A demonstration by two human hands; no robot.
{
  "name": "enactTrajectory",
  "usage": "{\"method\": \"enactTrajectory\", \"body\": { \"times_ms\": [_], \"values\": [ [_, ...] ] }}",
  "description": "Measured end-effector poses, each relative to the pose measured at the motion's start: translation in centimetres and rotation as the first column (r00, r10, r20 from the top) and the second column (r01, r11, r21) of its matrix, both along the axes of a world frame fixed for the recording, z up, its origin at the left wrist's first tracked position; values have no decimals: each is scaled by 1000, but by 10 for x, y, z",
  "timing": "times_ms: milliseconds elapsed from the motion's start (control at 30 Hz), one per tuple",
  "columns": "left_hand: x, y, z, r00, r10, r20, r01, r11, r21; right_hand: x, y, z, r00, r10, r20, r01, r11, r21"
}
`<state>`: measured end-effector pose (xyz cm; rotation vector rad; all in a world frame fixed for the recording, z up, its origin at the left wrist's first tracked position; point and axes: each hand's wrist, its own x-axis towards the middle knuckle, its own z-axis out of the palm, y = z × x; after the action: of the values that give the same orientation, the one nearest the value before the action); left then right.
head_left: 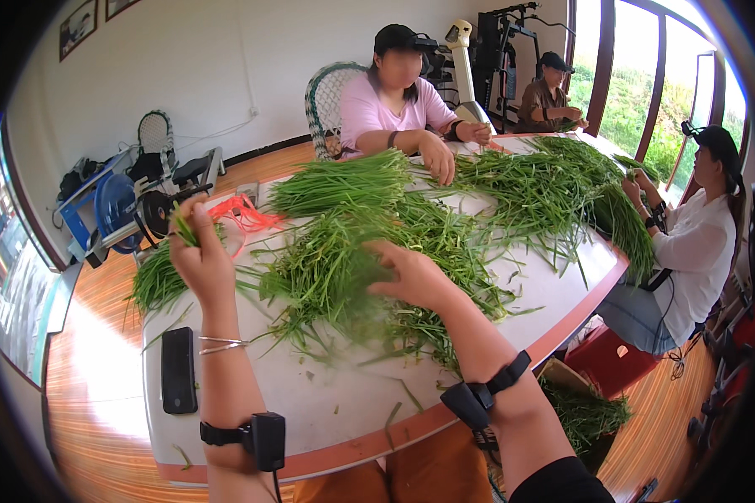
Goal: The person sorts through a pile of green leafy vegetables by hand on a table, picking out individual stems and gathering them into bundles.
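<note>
1. Pinching a few green stalks (pixel 184 226) in the left grip (pixel 205 254), closed between thumb and fingers; held up near the left-hand bundle (pixel 155 281), likely to set this handful apart from the tangle.
2. Reaching over the loose heap (pixel 306 272) with the right grip (pixel 408 275), parted between thumb and curved fingers, with nothing visible inside; cannot tell touching from hovering, owing to blur.
3. Having that heap spread across the middle of the surface (pixel 554 298), straight ahead of the body, presumably for easy picking with either hand.
4. Having a neat pile (pixel 340 183) behind it, laid roughly parallel, probably to avoid mixing with loose stems.
5. Having red strips (pixel 247 215) beside that pile, toward the left, likely for quick access.
6. Having a black phone (pixel 179 369) near the left edge, perhaps to stay clear of the greens.
7. Sharing the surface with a co-worker in pink (pixel 390 117) opposite, and with a far heap (pixel 524 189) to the right, seemingly placed within reach of other seats.
</note>
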<state>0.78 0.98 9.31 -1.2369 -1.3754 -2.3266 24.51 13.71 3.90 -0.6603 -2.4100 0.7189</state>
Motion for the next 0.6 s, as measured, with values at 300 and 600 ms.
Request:
{"method": "enactTrajectory", "body": {
  "times_ms": [300, 600],
  "values": [
    [58, 28, -44, 429, -587, 687, 898, 197, -393, 7, 27, -9, 810, -198, -552, 104, 975, -197],
    [98, 43, -60, 178, -756, 629, 956, 284, 70, 2, 8, -2, 824, 140, -549, -268, 950, -159]
  ]
}}
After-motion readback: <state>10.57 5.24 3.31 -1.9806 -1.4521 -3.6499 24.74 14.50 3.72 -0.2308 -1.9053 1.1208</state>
